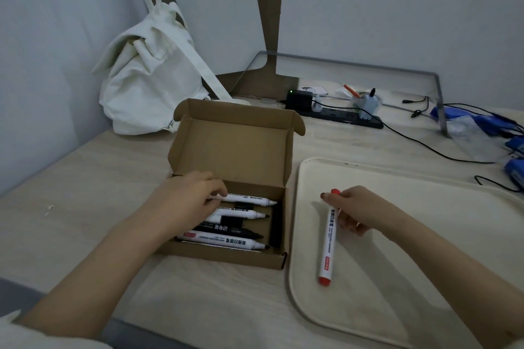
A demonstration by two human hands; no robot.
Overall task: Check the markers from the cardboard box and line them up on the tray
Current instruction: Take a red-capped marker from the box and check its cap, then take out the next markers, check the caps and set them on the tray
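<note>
An open cardboard box point(235, 147) stands left of centre with several whiteboard markers lying side by side in it. My left hand point(189, 198) is inside the box, fingers closed on the topmost white marker point(249, 199). A cream tray point(425, 235) lies to the right. On it a red-capped marker point(329, 238) lies lengthwise near the tray's left edge. My right hand point(358, 211) holds that marker near its upper end.
A white canvas bag point(150, 76) leans in the back left corner. Behind the box sit a black power strip point(340, 116) with plugs and cables. Blue items and plastic wrap point(482, 133) lie at the far right. A grey metal rail point(397, 68) runs along the back.
</note>
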